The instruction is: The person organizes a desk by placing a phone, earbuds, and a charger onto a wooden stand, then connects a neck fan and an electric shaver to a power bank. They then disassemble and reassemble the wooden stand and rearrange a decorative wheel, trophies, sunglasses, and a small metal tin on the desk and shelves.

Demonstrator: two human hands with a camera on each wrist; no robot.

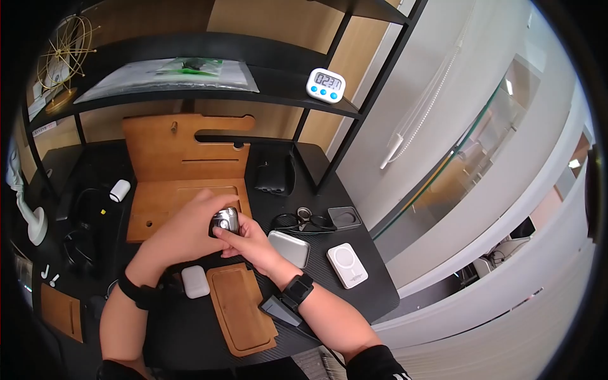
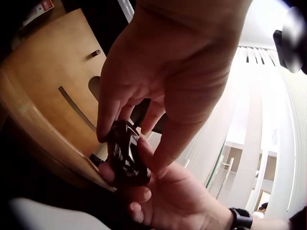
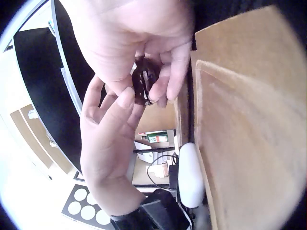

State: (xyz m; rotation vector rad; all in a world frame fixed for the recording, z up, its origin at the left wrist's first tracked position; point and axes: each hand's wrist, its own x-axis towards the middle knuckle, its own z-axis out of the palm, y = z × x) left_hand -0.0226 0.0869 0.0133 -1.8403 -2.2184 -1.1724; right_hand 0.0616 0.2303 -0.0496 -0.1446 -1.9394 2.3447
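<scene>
Both hands hold a small, shiny silver-and-dark object [image 1: 226, 220] in front of the wooden stand; its exact kind I cannot tell. My left hand [image 1: 183, 231] reaches over it from above, with fingers on one side and thumb on the other in the left wrist view. From below and the right, my right hand [image 1: 252, 244] pinches the same object, thumb [image 3: 118, 108] against its side. Glossy, dark faces of the object [image 2: 127, 153] show between the fingers. The wooden stand [image 1: 183, 152] has an upright slotted panel and a flat base, partly hidden behind the left hand.
Below the hands lie a wooden tray [image 1: 237, 310] and a white earbud case [image 1: 196, 282]. To the right are an open metal tin [image 1: 289, 249], a white power bank [image 1: 347, 265], and glasses [image 1: 285, 222]. A black shelf holds a timer [image 1: 325, 85].
</scene>
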